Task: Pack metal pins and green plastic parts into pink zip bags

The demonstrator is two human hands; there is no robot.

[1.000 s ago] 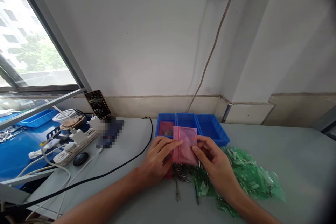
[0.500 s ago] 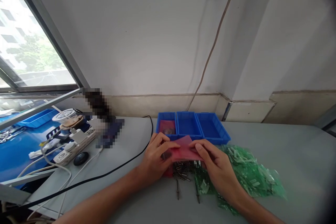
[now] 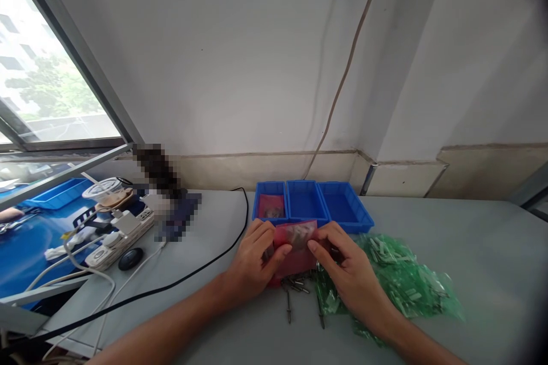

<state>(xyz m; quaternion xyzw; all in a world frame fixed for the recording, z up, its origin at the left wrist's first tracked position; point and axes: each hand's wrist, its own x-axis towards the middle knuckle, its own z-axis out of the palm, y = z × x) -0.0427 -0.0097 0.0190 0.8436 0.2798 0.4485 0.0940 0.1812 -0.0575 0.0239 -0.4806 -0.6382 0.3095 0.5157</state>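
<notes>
A pink plastic bag (image 3: 299, 259) is stretched between my two hands, with greyish contents showing through its upper part. My left hand (image 3: 257, 254) pinches its left edge between thumb and fingers. On the other edge, the thumb and fingers of my right hand (image 3: 342, 256) are closed. Below the bag lie several metal rivet-like pins (image 3: 297, 284), partly hidden by it. Green plastic bags (image 3: 406, 279) holding small pale parts spread beside and under my right forearm. Another pink bag (image 3: 271, 205) rests in the left blue tray (image 3: 256, 199), just beyond my hands.
Two more blue trays (image 3: 306, 199) adjoin the left one along the back. A black cable (image 3: 171, 285) crosses the grey table on the left, near a black mouse (image 3: 131, 259) and a white power strip (image 3: 124, 239). A pixelated patch covers something behind them.
The pink bag has been turned between my hands, so its upper part now shows the greyish contents and its sheet hangs lower. Both hands still grip it.
</notes>
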